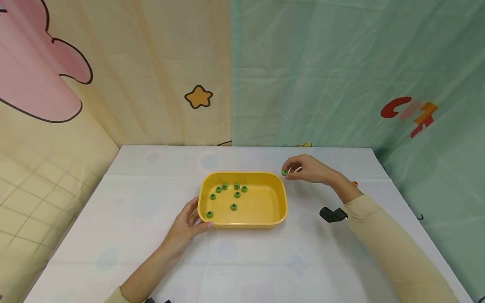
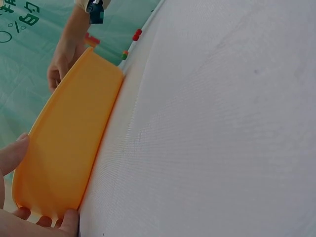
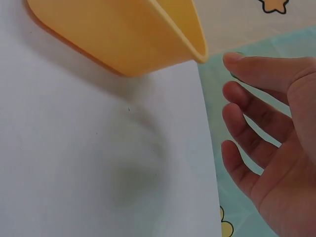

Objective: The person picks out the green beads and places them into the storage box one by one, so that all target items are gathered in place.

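A shallow yellow tub [image 1: 267, 206] stands on the white-covered table, with several small green beads [image 1: 233, 206] scattered inside, mostly towards its left half. My left hand [image 1: 184, 229] holds the tub's left end, thumb at the front corner and fingers along the side. In the left wrist view that thumb [image 2: 14, 154] lies against the tub's wall. Just beyond the tub's right back corner, my right hand [image 1: 308, 169] pinches one green bead [image 1: 284, 172] between thumb and fingertips, above the table. From the right wrist, the thumb [image 3: 266, 71] hides most of that bead.
An orange bead [image 1: 354, 184] shows partly behind the right forearm. The left wrist view has red beads [image 2: 137, 34] and a green-and-orange piece [image 2: 124, 55] near the table's far side. A black wrist camera [image 1: 333, 214] juts from the right sleeve. Printed curtains [image 1: 303, 84] enclose the table.
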### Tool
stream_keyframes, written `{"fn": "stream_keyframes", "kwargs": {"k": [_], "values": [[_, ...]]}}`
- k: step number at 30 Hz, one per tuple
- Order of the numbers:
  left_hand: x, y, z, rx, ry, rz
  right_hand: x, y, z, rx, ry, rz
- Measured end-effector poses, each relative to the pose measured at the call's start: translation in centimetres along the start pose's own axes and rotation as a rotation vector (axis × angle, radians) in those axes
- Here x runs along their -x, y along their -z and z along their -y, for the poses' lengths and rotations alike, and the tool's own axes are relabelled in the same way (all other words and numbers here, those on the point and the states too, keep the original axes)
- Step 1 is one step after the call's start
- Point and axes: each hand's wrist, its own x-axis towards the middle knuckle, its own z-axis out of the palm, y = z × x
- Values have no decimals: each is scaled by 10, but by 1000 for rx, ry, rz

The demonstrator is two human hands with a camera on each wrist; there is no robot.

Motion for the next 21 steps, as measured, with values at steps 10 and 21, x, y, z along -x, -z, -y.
{"fn": "stream_keyframes", "kwargs": {"k": [10,21], "values": [[-1,0,0,-3,-3,1,-17,-7,26,-19,49,58],[0,0,1,-2,-14,3,-41,-19,49,12,95,112]]}}
